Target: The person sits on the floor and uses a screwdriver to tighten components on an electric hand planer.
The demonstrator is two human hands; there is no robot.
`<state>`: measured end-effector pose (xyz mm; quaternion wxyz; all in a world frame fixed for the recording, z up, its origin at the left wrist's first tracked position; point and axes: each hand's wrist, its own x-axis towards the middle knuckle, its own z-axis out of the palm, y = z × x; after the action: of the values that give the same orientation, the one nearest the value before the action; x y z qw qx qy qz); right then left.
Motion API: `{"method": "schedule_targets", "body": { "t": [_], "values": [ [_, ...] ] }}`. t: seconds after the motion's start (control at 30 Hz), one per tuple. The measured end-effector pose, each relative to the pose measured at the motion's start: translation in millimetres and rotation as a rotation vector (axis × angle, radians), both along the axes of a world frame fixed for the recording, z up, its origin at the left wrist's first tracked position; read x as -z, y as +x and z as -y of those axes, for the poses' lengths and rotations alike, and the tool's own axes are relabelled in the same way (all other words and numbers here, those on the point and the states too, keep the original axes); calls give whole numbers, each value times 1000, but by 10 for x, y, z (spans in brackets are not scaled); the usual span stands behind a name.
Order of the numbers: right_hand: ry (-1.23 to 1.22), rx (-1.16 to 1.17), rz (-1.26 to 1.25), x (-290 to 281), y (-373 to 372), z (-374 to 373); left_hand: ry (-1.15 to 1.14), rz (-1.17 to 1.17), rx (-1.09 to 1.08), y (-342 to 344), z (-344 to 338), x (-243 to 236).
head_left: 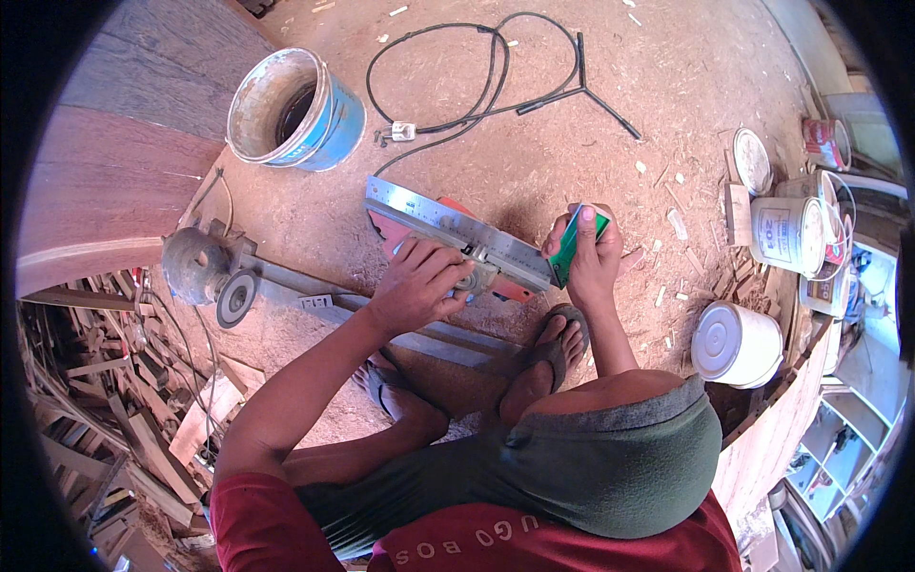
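Observation:
In front of me is a red-bodied power tool (513,292), mostly hidden, with a dark cord at its far left end. Across it lies a combination square (429,212), a graduated steel rule with a metal head near its middle. My left hand (419,276) has its fingers closed on the square's head from the near side. My right hand (589,250) pinches a small flat green piece (577,250), thumb on top, close to the right end of the steel rule. What the green piece is, I cannot make out. Both feet in sandals stand just below the tool.
A blue bucket (343,124) stands far left. Near it lie a looped cord (372,86) with a white plug and thin black rods (581,62). A motor with a grinding wheel (236,297) sits left, above scrap wood (133,400). White buckets (739,343) stand right.

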<state>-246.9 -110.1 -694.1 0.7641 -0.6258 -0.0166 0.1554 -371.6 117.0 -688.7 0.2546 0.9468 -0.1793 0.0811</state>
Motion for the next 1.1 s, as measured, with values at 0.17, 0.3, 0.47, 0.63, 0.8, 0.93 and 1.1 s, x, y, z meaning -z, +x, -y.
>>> {"method": "schedule_targets", "body": {
  "t": [0.17,0.3,0.47,0.63,0.8,0.93,1.1],
  "values": [
    [-26,7,8,1,-5,2,-2,9,4,15,4,-17],
    [-12,11,-7,-10,-5,-10,-2,6,1,4,0,-1],
    [7,6,-2,-42,-1,-16,1,4,7,6,-6,7],
    [31,13,-24,-39,-7,-20,7,-2,16,13,-2,-17],
    [28,5,-20,-41,-3,-16,-6,-3,17,18,-4,-9],
    [-1,1,-11,-1,-5,-5,5,-13,15,10,-10,0],
    [26,58,-65,38,27,15,20,-9,2,-11,-15,-2]
  ]
}}
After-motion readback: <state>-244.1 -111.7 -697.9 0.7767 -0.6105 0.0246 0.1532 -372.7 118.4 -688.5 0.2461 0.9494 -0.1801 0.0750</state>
